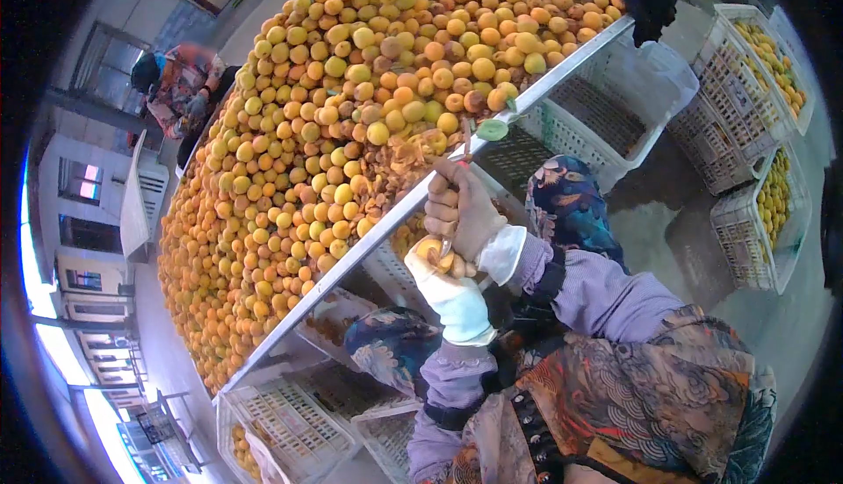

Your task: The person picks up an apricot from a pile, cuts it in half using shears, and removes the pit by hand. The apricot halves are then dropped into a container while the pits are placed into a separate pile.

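Left hand (450, 295) pinches one opened orange fruit (435, 254); right hand (465, 212) grips a slim tool (466, 143); whole yellow-orange fruits (290, 168) heap the metal-edged table (571, 71).

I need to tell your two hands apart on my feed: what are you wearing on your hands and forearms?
The left hand wears a white glove. The right hand shows a white cuff at the wrist; how far it covers the hand is unclear. Both sleeves are lavender, each with a dark band.
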Available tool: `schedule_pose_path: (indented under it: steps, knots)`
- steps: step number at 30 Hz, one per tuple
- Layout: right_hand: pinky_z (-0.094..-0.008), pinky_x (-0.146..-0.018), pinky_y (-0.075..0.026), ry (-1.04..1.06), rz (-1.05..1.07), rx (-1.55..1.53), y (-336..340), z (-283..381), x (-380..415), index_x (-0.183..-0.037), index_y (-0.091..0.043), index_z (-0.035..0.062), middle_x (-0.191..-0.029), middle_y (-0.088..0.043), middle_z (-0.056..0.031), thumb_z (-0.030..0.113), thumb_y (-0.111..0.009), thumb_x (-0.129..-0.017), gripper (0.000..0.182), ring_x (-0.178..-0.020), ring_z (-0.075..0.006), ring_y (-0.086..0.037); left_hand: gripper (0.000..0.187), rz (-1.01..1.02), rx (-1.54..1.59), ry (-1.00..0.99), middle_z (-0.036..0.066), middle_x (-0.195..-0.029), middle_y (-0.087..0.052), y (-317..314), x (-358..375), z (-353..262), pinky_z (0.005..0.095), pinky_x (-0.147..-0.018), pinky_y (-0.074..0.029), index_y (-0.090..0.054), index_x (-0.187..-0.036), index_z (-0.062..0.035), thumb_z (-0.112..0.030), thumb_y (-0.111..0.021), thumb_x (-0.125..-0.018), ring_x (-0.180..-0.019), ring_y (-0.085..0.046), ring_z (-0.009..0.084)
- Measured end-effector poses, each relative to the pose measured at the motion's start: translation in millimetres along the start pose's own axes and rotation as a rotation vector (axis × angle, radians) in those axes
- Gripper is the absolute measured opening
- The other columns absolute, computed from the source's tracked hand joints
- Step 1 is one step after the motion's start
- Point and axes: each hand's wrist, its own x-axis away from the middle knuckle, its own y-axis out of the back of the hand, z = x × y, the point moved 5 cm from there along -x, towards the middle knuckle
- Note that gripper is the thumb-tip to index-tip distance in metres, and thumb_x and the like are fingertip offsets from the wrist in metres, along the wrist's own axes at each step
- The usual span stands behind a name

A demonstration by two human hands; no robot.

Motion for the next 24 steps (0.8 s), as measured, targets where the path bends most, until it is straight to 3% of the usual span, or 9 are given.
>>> schedule_pose_path:
  steps: [3, 6, 10, 11, 12, 14, 20, 21, 24]
  knots:
    - [-0.0240, -0.038, -0.022, -0.054, -0.104, -0.085, -2.6, -0.4, 4.7, -0.069, -0.041, 0.0176, -0.050, -0.029, 0.0065, 0.031, -0.045, -0.090, 0.025, -0.040, -0.0081, -0.026, 0.013, 0.011, 0.220, 0.150, -0.003, -0.076, -0.039, 3.3, -0.1, 9.5, 0.0175, -0.051, -0.034, -0.042, -0.098, -0.0084, 0.001, -0.039, -0.089, -0.060, -0.037, 0.0047]
    - [-0.0228, -0.039, -0.020, -0.041, -0.231, -0.063, -13.6, 0.2, 8.9, -0.074, -0.040, 0.0162, -0.053, -0.024, 0.0066, 0.025, -0.038, -0.094, 0.022, -0.041, -0.0065, -0.022, 0.012, 0.044, 0.088, 0.090, -0.003, -0.077, -0.040, 3.3, 1.5, 0.9, 0.0167, -0.051, -0.034, -0.043, -0.098, -0.0077, 0.000, -0.041, -0.089, -0.060, -0.037, 0.0050]
    - [-0.0229, -0.037, -0.023, 0.012, 0.011, 0.222, -26.2, -0.5, 11.2, -0.068, -0.041, 0.0135, -0.052, -0.031, 0.0038, 0.025, -0.044, -0.091, 0.026, -0.039, -0.0087, -0.029, 0.029, -0.003, 0.313, 0.317, 0.000, -0.084, -0.047, 8.8, 3.3, 0.3, 0.0187, -0.060, -0.042, -0.044, -0.102, -0.0059, 0.009, -0.050, -0.078, -0.069, -0.044, 0.0069]
    - [-0.0229, -0.035, -0.024, 0.054, 0.061, 0.279, -28.5, -0.1, 12.3, -0.066, -0.043, 0.0118, -0.050, -0.034, 0.0023, 0.025, -0.046, -0.091, 0.028, -0.036, -0.0099, -0.030, 0.041, 0.061, 0.665, 0.530, 0.004, -0.090, -0.050, 14.8, 4.0, 11.3, 0.0225, -0.068, -0.046, -0.043, -0.107, -0.0030, 0.015, -0.053, -0.071, -0.078, -0.049, 0.0087]
    - [-0.0234, -0.034, -0.023, 0.037, 0.055, 0.296, -31.1, -0.5, 15.7, -0.068, -0.047, 0.0100, -0.047, -0.033, 0.0022, 0.025, -0.047, -0.090, 0.027, -0.034, -0.0096, -0.029, 0.031, 0.053, 0.463, 0.366, 0.005, -0.094, -0.051, 17.8, 5.1, 11.3, 0.0253, -0.072, -0.048, -0.043, -0.109, -0.0040, -0.005, -0.059, -0.082, -0.080, -0.051, 0.0112]
    - [-0.0257, -0.030, -0.025, 0.023, 0.061, 0.346, -37.9, 1.7, 19.1, -0.066, -0.052, 0.0045, -0.044, -0.038, 0.0008, 0.027, -0.051, -0.088, 0.031, -0.030, -0.0109, -0.030, 0.029, 0.054, 0.570, 0.394, 0.005, -0.095, -0.051, 29.1, 3.6, 33.7, 0.0272, -0.072, -0.049, -0.042, -0.111, -0.0054, -0.021, -0.053, -0.090, -0.081, -0.053, 0.0138]
    - [-0.0251, -0.030, -0.025, 0.126, 0.087, 0.444, -41.3, 6.5, 22.0, -0.066, -0.053, 0.0040, -0.044, -0.041, -0.0011, 0.028, -0.051, -0.088, 0.033, -0.030, -0.0105, -0.033, 0.018, 0.186, 0.879, 0.432, 0.006, -0.103, -0.051, 19.7, 0.1, 22.2, 0.0332, -0.079, -0.049, -0.041, -0.109, -0.0096, -0.021, -0.042, -0.094, -0.092, -0.053, 0.0169]
    - [-0.0241, -0.031, -0.026, 0.163, 0.099, 0.495, -41.4, 6.4, 21.7, -0.066, -0.053, 0.0040, -0.045, -0.044, -0.0015, 0.028, -0.052, -0.088, 0.032, -0.031, -0.0098, -0.035, 0.018, 0.094, 0.537, 0.383, 0.004, -0.099, -0.049, 22.8, -0.7, 25.5, 0.0346, -0.079, -0.049, -0.042, -0.105, -0.0137, -0.029, -0.037, -0.097, -0.092, -0.053, 0.0180]
    - [-0.0229, -0.032, -0.027, 0.162, 0.087, 0.626, -43.1, 7.1, 25.5, -0.067, -0.054, 0.0042, -0.050, -0.048, -0.0016, 0.026, -0.055, -0.087, 0.029, -0.034, -0.0094, -0.039, 0.018, 0.120, 0.542, 0.449, 0.003, -0.095, -0.048, 18.4, 1.4, 21.9, 0.0342, -0.075, -0.050, -0.042, -0.105, -0.0148, -0.030, -0.036, -0.097, -0.089, -0.053, 0.0180]
